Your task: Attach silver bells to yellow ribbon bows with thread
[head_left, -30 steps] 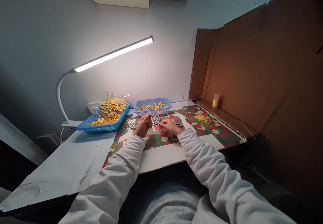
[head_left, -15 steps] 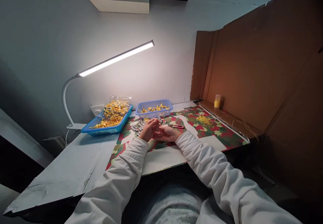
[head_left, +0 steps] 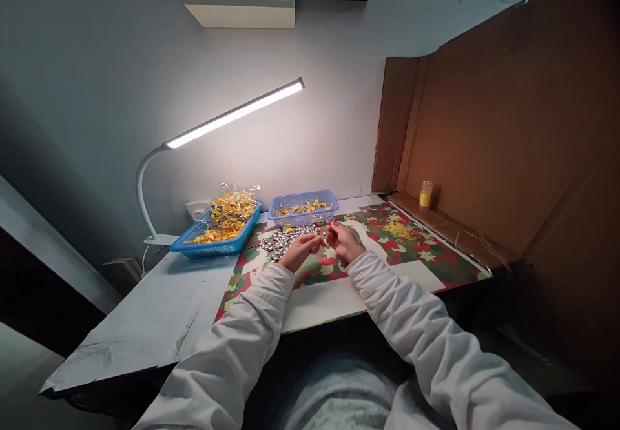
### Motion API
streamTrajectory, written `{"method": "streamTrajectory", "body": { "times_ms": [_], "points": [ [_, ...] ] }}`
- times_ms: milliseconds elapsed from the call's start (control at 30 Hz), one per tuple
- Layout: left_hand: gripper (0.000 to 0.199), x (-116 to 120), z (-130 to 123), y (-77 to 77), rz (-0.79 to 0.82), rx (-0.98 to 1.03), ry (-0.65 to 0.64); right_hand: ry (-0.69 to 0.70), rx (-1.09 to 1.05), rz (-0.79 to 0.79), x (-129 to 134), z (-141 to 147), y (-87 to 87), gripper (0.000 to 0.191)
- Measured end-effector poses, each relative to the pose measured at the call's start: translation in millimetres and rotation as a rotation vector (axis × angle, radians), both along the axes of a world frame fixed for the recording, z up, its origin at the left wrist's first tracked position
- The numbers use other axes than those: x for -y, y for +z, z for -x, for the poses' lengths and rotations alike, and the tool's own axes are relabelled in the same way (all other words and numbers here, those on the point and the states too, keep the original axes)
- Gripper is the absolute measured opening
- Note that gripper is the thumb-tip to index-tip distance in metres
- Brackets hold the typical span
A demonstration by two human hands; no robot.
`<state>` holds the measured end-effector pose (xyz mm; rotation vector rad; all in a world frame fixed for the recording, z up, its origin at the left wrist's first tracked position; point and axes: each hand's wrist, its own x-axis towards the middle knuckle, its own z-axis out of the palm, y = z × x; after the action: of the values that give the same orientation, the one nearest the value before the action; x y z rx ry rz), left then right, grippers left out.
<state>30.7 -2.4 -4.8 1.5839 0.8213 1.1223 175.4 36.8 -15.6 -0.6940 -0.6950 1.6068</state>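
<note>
My left hand (head_left: pixel 303 251) is closed in a pinch over the camouflage-patterned mat, in front of a pile of silver beads (head_left: pixel 281 241). To its right my right hand (head_left: pixel 343 243) is raised a little, its fingertips also pinched. The fingertips of the two hands are close together but apart. Whatever lies between the fingers is too small to make out. A small blue-violet basket (head_left: pixel 275 217) with yellow pieces (head_left: pixel 303 207) stands just behind the hands and the beads.
A larger blue basket (head_left: pixel 217 249) heaped with yellow pieces sits at left, beside the desk lamp (head_left: pixel 140 191). Yellow threads (head_left: pixel 401 229) lie on the mat (head_left: pixel 334 275) at right. A small yellow-filled bottle (head_left: pixel 425 195) stands by the tall cardboard wall (head_left: pixel 484 126).
My hands were cupped together; now they are apart, fingers pinched, the right one raised. The slim red-handled tool seen beside my right hand no longer shows. The view has shifted slightly left.
</note>
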Motion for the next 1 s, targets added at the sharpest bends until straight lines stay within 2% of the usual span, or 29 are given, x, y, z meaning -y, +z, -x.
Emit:
{"method": "streamTrajectory", "body": {
  "times_ms": [67,167,233,267,367,567,800,1000],
  "points": [
    [0.035,-8.6,11.0,0.4,-0.135,-0.133,0.201,-0.082,0.007,0.010,3.9,-1.4,4.5,0.004],
    [0.020,-21.0,31.8,-2.8,-0.318,-0.521,0.637,-0.136,0.085,-0.058,9.5,1.0,7.4,0.010],
    [0.022,-26.2,43.1,-7.8,-0.317,-0.802,0.805,-0.153,0.139,-0.098,11.9,3.5,7.7,0.016],
    [0.027,-27.6,47.0,-10.5,-0.297,-0.905,0.839,-0.156,0.161,-0.108,12.7,4.5,7.7,0.018],
    [0.038,-29.3,52.1,-16.3,-0.219,-1.084,0.831,-0.158,0.222,-0.136,14.5,5.8,7.4,0.021],
    [0.047,-31.1,53.1,-14.9,-0.097,-1.182,0.784,-0.149,0.315,-0.204,15.6,6.8,4.8,0.023],
    [0.040,-32.7,53.8,-16.5,-0.297,-1.227,0.670,-0.137,0.333,-0.221,12.8,8.7,2.1,0.026],
    [0.043,-36.6,55.1,-19.1,-0.286,-1.152,0.611,-0.142,0.341,-0.243,11.5,9.8,-0.1,0.029]
  ]
}}
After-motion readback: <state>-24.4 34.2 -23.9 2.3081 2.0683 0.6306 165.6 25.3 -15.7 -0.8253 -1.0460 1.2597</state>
